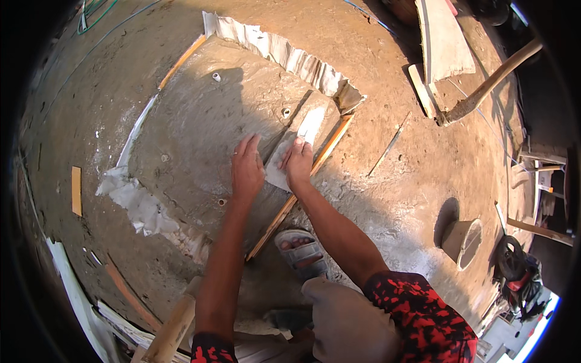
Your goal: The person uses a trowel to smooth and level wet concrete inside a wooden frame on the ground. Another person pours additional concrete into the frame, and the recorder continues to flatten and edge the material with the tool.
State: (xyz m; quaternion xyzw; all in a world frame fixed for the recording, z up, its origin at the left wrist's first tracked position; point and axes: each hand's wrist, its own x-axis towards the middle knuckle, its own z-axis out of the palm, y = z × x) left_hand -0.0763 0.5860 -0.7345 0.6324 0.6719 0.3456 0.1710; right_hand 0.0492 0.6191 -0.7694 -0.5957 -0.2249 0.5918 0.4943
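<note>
A slab of wet grey concrete (187, 130) lies before me, framed by thin wooden strips and crumpled white sheeting. My right hand (298, 162) is closed on a flat rectangular trowel (311, 124), which rests on the slab along its right edge. Sunlight glares off its far part, and my fingers cover its grip. Just left of the trowel, my left hand (248, 164) hovers over or touches the concrete; I cannot tell which. Its fingers stretch forward, holding nothing. Short white pipe ends (286, 112) stick up from the slab.
A wooden strip (333, 144) borders the slab's right side, with my sandalled foot (301, 251) beside its near end. White sheeting (290, 54) edges the far side. A bucket (463, 243) lies tipped at right; a long wooden handle (493, 81) and a board (445, 42) are at far right.
</note>
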